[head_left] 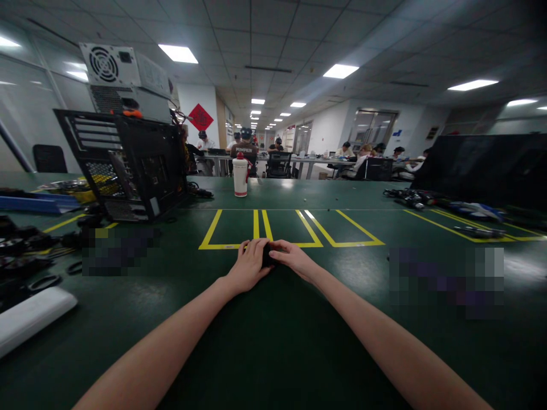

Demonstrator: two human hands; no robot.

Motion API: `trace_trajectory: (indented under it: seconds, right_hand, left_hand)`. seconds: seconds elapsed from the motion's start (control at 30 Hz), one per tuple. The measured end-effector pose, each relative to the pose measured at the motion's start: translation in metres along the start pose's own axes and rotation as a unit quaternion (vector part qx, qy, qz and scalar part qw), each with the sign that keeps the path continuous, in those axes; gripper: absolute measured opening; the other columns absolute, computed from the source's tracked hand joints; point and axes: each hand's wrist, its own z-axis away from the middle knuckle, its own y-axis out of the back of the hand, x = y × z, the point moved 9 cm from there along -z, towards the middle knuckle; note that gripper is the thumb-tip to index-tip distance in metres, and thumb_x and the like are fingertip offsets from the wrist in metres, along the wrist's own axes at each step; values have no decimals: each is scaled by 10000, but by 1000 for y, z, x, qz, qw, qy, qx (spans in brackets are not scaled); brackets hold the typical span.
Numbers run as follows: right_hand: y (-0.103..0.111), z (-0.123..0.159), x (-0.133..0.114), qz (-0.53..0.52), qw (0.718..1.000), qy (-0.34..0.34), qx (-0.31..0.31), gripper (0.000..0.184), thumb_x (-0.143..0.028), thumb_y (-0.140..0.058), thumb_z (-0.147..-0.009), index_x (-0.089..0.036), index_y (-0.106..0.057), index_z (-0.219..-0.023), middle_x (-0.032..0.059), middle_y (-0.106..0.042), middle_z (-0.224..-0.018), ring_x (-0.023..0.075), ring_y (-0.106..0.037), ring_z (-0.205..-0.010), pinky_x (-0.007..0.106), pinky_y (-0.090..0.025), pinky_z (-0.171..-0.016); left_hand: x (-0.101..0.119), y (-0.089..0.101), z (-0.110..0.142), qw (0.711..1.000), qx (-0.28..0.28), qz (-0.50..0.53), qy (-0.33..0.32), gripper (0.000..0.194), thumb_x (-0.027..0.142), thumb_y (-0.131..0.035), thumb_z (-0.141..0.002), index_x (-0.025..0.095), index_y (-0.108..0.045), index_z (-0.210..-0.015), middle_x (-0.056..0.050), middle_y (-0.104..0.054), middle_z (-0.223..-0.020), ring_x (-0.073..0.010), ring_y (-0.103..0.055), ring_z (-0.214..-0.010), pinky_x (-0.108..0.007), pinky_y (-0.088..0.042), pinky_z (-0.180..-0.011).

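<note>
Both forearms reach forward over the dark green table [273,319]. My left hand [249,263] wraps over a small black object [267,254], with its fingers curled on top. My right hand [294,257] meets the same object from the other side, thumb and fingers closed against it. Most of the black thing is hidden behind the fingers, so its kind does not show. It is at the table surface or just above it; I cannot tell which. Just beyond the hands run yellow tape outlines [261,246] on the tabletop.
An open black computer case [166,171] stands at the left, with power supplies [128,71] stacked on it. A white tumbler [240,177] stands behind the tape. Cables [412,198] and tools lie right; a white rounded object [38,319] lies near left. Several people sit farther back.
</note>
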Motion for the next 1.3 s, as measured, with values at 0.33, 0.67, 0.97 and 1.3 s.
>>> trace_trajectory:
  seconds: [0.33,0.67,0.97,1.3]
  right_hand:
    - [-2,4,-8,10,999,27,23,279,-322,-607,-652,-210,-524,-893,13,-563,-932,150,-503,-922,346,-372,-859]
    - [-7,4,-8,-14,999,11,-29,391,-205,-680,-569,-214,-507,-919,16,-537,-991,165,-501,-952,357,-385,-854]
    - [1,3,-4,7,999,8,38,303,-335,-613,-642,-198,-536,-901,26,-569,-931,155,-516,-902,353,-374,-850]
    - [-6,6,-7,-24,999,13,-21,387,-223,-676,-571,-226,-498,-915,9,-532,-1004,157,-497,-965,348,-383,-860]
  left_hand:
    - [0,1,0,1000,-6,3,3,547,269,-515,-741,200,-217,-1194,-94,-366,-1191,-235,-342,-1127,-462,-201,-960]
    - [0,1,0,1000,-6,-1,3,541,242,-523,-728,196,-233,-1182,-91,-377,-1179,-232,-349,-1118,-455,-210,-955]
    - [-2,-1,0,1000,-7,-1,4,553,257,-525,-730,192,-222,-1188,-98,-364,-1193,-236,-337,-1128,-462,-201,-959]
    - [1,1,0,1000,-10,7,6,542,247,-519,-731,206,-222,-1182,-88,-376,-1180,-237,-347,-1124,-467,-207,-956]
